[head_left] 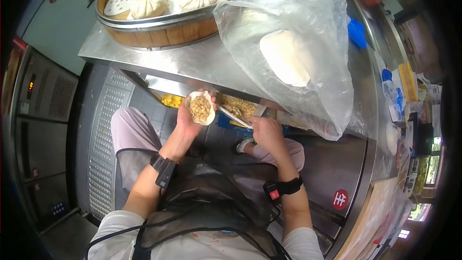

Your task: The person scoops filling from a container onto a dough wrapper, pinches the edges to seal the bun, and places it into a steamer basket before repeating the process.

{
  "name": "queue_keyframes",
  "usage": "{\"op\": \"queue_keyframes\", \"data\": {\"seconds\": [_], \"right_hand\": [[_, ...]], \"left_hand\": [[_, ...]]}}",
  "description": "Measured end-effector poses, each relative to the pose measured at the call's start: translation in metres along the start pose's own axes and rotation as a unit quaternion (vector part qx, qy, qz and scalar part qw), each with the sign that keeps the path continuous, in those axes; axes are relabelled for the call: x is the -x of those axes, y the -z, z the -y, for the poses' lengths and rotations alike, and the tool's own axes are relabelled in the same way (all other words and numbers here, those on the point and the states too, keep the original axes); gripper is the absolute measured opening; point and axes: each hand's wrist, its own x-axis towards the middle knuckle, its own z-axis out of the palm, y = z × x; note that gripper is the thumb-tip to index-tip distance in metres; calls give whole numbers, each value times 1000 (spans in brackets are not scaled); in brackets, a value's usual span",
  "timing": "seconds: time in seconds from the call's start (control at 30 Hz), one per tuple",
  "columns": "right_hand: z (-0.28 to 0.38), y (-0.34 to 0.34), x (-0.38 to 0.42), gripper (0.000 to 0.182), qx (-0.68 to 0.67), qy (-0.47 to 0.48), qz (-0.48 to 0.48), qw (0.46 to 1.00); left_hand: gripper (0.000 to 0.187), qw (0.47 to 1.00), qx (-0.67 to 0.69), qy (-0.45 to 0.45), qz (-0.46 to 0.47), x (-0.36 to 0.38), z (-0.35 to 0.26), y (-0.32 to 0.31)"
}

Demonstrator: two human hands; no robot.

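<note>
My left hand (186, 124) is closed around the underside of a round dough wrapper (210, 116), cupping it just in front of the counter edge. Crumbly light-brown filling (199, 108) lies in the wrapper's middle. In my right hand (267, 133) is the handle end of a pale, slim spoon or spatula (238, 121). Its far end reaches toward a container of the same filling (244, 108), set low beneath the counter edge. The tool's tip is hard to make out against the filling. The wrapper and the tool are close together.
A wooden steamer (159, 34) with several pleated buns (149, 4) on perforated paper stands on the steel counter (130, 54). Beside it, a clear plastic bag (332, 74) covers a white dough piece (285, 58) and hangs over the front edge. Something yellow (172, 100) sits below.
</note>
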Motion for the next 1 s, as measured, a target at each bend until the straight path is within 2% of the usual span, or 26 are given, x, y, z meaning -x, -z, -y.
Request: {"op": "queue_keyframes", "data": {"seconds": [0.07, 0.1, 0.17, 0.2, 0.27, 0.3, 0.47, 0.5, 0.67, 0.7, 0.73, 0.77, 0.8, 0.83, 0.9, 1.0], "right_hand": [[-4, 2, 1, 28, -82, 28, 4, 996], [-11, -1, 0, 28, -81, 28, 4, 996], [-29, -10, -2, 24, -218, 64, -16, 974], [-32, -6, -3, 24, -218, 65, -15, 974], [-35, 1, -3, 26, -373, -66, 114, 918], [-34, 3, -2, 26, -373, -65, 115, 918], [-25, 15, 12, 28, -504, -112, 82, 852], [-23, 13, 17, 28, -503, -111, 84, 853], [11, -4, 41, 27, -488, -121, -50, 863], [19, -11, 45, 27, -488, -121, -50, 863], [28, -19, 48, 28, -384, -66, -111, 914], [36, -25, 50, 30, -271, -8, -170, 947], [47, -25, 46, 34, -164, 71, -252, 951], [52, -32, 49, 38, -72, 86, -256, 960], [62, -47, 56, 39, 8, 63, -220, 973], [65, -53, 53, 39, -56, 77, -251, 963]], "left_hand": [[44, 1000, 4, 6, 5, -1, 1, 4], [44, 1000, 7, 11, 12, -1, 2, 5], [45, 1000, 9, 14, 0, -2, 2, 4], [46, 1000, 11, 16, -12, -2, 2, 4], [47, 1000, 7, 9, -28, -3, 1, 4], [47, 999, 3, 3, -43, -3, 1, 1], [49, 998, -5, -4, -70, 4, 1, -17], [49, 998, -3, -3, -64, 4, 2, -19], [49, 999, 15, 2, -33, 1, 13, -16], [48, 999, 13, 3, -31, -2, 17, -14], [41, 999, -27, -14, -42, 4, 21, -26], [41, 999, -27, -14, -40, 7, 26, -36], [44, 998, -39, -11, -39, 10, 28, -44], [47, 998, -51, -9, -38, 10, 29, -48], [48, 999, -33, -13, -22, 5, 30, -44], [49, 1000, 0, -19, -2, 2, 30, -41]]}}
